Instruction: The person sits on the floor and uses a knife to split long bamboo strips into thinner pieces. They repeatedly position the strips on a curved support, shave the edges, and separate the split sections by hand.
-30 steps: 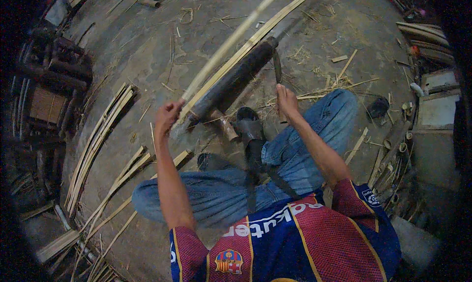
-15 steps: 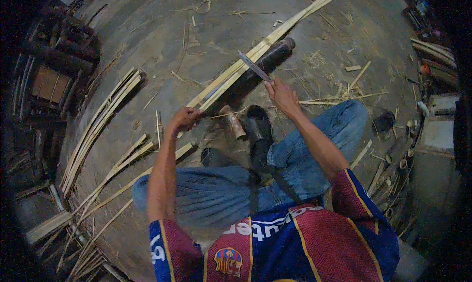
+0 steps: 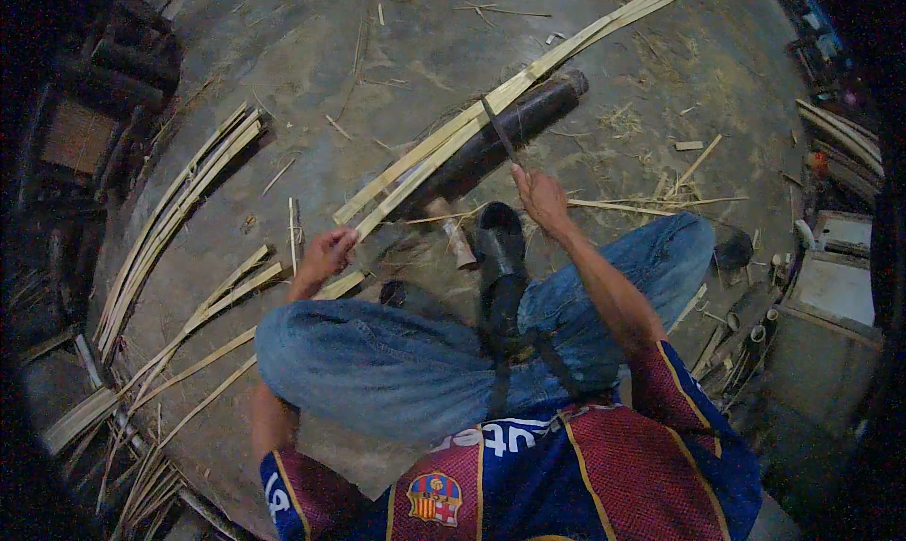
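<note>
My left hand (image 3: 326, 255) is closed on the near end of a split bamboo strip (image 3: 415, 183). The strip runs up and to the right beside other pale strips, over a dark cylinder (image 3: 533, 109) lying on the floor. In my right hand (image 3: 540, 199) is a knife (image 3: 500, 133), its narrow dark blade pointing away from me. The blade's upper part lies across the strip, close to the cylinder; whether it bites into the bamboo cannot be told. My left forearm is partly hidden behind my left knee.
A bundle of bamboo strips (image 3: 189, 215) lies at the left, with more strips (image 3: 222, 300) beside my left knee. Short wooden piece (image 3: 453, 231) lies by my dark boot (image 3: 499, 248). Shavings (image 3: 623, 121) litter the floor at right. Cut bamboo tubes (image 3: 755, 324) lie at the right.
My left hand has drawn back toward my left knee, with the strip in it. The knife blade has turned to point more straight ahead. The whole view has shifted slightly.
</note>
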`<act>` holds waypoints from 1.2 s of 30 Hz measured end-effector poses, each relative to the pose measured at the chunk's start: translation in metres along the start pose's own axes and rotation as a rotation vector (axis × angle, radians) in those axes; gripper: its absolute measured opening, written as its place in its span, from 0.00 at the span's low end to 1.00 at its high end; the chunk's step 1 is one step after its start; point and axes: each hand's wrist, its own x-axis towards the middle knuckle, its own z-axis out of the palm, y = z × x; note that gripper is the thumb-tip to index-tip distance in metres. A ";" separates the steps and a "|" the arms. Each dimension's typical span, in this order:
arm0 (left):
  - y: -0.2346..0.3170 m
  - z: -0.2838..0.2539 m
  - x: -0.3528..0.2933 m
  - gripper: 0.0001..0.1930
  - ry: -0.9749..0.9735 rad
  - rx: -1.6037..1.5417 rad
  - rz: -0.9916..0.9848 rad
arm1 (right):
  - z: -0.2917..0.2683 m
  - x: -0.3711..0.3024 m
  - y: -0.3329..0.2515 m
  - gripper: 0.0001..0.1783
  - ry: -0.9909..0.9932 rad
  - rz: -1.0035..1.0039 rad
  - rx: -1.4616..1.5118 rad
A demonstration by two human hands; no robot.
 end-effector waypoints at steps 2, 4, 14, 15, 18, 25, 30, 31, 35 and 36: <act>-0.014 0.021 0.002 0.13 0.163 0.019 0.110 | 0.008 -0.001 0.010 0.31 0.121 -0.014 0.136; -0.016 0.039 -0.003 0.13 0.329 0.195 0.133 | 0.009 -0.006 0.014 0.31 0.174 0.024 0.140; -0.026 0.066 -0.011 0.19 0.647 0.690 0.572 | -0.007 -0.014 0.012 0.31 0.117 0.077 -0.045; -0.025 0.067 -0.011 0.19 0.620 0.655 0.535 | -0.009 -0.015 0.014 0.31 0.084 0.058 -0.052; -0.020 0.067 -0.013 0.18 0.613 0.651 0.528 | -0.009 -0.017 0.013 0.32 0.054 0.064 -0.057; -0.043 0.050 0.003 0.15 0.253 0.041 -0.002 | 0.004 -0.012 0.015 0.33 0.041 -0.051 0.002; -0.032 0.046 0.011 0.21 0.127 0.042 0.052 | 0.030 -0.029 0.012 0.33 -0.098 -0.205 0.024; -0.040 0.042 0.013 0.22 0.139 0.078 0.076 | 0.030 -0.044 -0.007 0.32 -0.185 -0.261 0.018; -0.028 0.041 0.001 0.21 0.065 0.087 -0.011 | -0.004 -0.072 -0.041 0.31 -0.321 -0.405 -0.100; -0.027 0.040 -0.012 0.21 0.066 0.013 0.004 | 0.011 -0.060 -0.020 0.31 -0.209 -0.278 -0.003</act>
